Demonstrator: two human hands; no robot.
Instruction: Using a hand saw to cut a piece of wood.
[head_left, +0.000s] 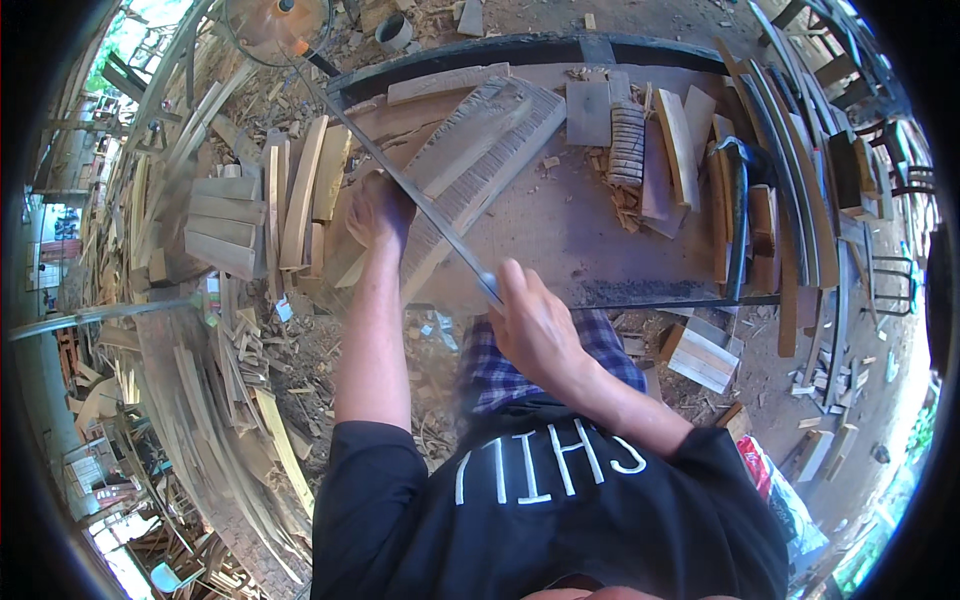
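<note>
My right hand point(535, 325) is closed round the pale near end of a long, thin metal strip point(440, 220). I cannot make out whether the strip is a saw blade or a bar. It slants up and to the left, over a wide wooden board point(480, 165) with rough, ridged edges. The board lies at an angle on the workbench point(600, 240). My left hand point(380, 212) is at the board's left side, right beside the strip. Its fingers are dark and partly hidden, so their grip does not show.
Wooden pieces point(303, 195) stand left of the board, beside stacked slats point(225, 228). A ridged wooden block point(627, 145) and a bluish curved bar point(738, 215) lie to the right. A round fan-like guard point(277, 25) is at far left. Offcuts litter the ground.
</note>
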